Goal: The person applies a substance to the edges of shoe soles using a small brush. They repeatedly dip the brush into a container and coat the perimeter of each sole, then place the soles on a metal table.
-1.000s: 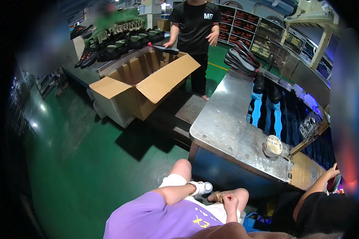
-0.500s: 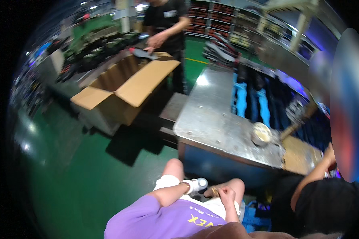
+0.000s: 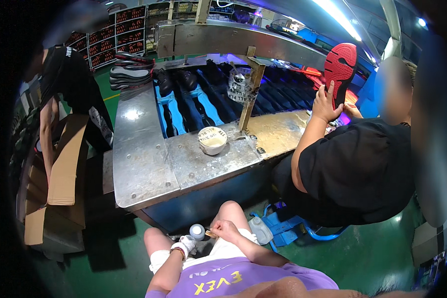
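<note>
Above my lap, my left hand (image 3: 186,244) wears a white glove and is closed around a small pale grey bottle (image 3: 197,232) with a white top. Just to its right, my bare right hand (image 3: 224,231) has its fingers pinched together. A small yellowish piece (image 3: 210,233) sticks out from those fingertips toward the bottle; its kind is too small to make out. Both hands are low, in front of the metal-topped bench (image 3: 149,164) and apart from it.
A white tub (image 3: 212,140) stands on the bench by an upright post (image 3: 251,94). Behind run dark and blue shoe parts (image 3: 206,104). At right a seated person (image 3: 352,169) holds a red-soled shoe (image 3: 340,69). At left another person reaches into a cardboard box (image 3: 64,164).
My view has swung right, bringing the seated person and red-soled shoe into sight. The person at left now has an arm down in the box. My hands keep their hold.
</note>
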Demonstrator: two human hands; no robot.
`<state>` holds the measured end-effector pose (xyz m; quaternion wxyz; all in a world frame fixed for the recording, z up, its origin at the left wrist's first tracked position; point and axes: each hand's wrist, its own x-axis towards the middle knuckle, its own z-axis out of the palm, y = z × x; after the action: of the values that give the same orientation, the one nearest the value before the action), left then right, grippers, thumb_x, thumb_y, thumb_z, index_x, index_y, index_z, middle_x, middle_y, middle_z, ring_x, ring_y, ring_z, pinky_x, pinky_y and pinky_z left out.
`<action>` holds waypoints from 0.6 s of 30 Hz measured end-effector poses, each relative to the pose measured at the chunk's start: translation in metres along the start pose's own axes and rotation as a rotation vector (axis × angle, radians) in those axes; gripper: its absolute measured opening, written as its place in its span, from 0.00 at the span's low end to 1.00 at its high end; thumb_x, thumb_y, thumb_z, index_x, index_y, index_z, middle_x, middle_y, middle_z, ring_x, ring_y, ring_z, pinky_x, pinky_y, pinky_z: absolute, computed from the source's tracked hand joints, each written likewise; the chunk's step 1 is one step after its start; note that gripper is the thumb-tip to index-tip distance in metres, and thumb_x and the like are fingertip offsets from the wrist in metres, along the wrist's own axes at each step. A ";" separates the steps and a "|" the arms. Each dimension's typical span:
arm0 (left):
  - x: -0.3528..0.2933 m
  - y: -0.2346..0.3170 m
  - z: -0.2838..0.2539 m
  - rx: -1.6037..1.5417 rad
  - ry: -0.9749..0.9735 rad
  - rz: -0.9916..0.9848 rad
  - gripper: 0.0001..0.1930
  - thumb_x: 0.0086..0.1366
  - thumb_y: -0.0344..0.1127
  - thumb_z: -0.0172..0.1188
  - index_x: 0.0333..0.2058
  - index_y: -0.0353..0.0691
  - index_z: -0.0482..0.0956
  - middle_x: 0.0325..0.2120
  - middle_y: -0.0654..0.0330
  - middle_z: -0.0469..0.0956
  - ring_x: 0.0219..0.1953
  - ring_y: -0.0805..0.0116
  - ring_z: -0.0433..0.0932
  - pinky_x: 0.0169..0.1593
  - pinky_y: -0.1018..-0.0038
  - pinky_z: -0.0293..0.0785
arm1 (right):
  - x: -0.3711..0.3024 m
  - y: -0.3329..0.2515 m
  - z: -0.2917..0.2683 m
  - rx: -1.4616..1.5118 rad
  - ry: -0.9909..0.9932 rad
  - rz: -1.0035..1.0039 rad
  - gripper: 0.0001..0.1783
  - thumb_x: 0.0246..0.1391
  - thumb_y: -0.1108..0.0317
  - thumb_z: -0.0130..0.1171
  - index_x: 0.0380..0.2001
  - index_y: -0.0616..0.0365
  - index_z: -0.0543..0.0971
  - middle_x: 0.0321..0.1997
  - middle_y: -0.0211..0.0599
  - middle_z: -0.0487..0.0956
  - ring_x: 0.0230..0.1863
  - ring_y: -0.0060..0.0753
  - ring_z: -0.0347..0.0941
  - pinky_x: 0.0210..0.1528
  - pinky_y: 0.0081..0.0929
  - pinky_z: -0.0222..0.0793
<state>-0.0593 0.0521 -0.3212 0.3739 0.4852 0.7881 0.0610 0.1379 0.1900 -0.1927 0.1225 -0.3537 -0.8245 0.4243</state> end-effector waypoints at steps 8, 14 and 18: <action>-0.009 -0.016 0.006 -0.364 -0.094 -0.138 0.17 0.65 0.38 0.51 0.42 0.37 0.85 0.41 0.47 0.84 0.43 0.52 0.85 0.46 0.60 0.80 | -0.006 -0.015 0.002 0.006 -0.006 -0.039 0.14 0.55 0.61 0.67 0.27 0.61 0.82 0.25 0.40 0.83 0.29 0.33 0.82 0.35 0.30 0.76; -0.033 0.033 -0.029 -0.348 -0.086 -0.116 0.15 0.64 0.34 0.54 0.43 0.34 0.84 0.37 0.48 0.85 0.38 0.56 0.86 0.41 0.61 0.82 | -0.007 0.000 -0.006 0.054 0.012 0.008 0.13 0.55 0.62 0.67 0.27 0.61 0.82 0.26 0.40 0.84 0.29 0.34 0.82 0.35 0.30 0.77; 0.009 -0.041 0.028 -0.497 -0.032 -0.170 0.15 0.65 0.35 0.53 0.44 0.38 0.85 0.39 0.47 0.85 0.40 0.53 0.86 0.42 0.61 0.81 | -0.003 -0.019 -0.002 0.011 0.001 -0.036 0.12 0.54 0.62 0.68 0.27 0.60 0.83 0.26 0.40 0.84 0.29 0.34 0.82 0.35 0.30 0.76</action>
<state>-0.0727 0.0308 -0.3643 0.4979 0.3114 0.7808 0.2135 0.1321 0.1818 -0.1759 0.1325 -0.3382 -0.8283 0.4266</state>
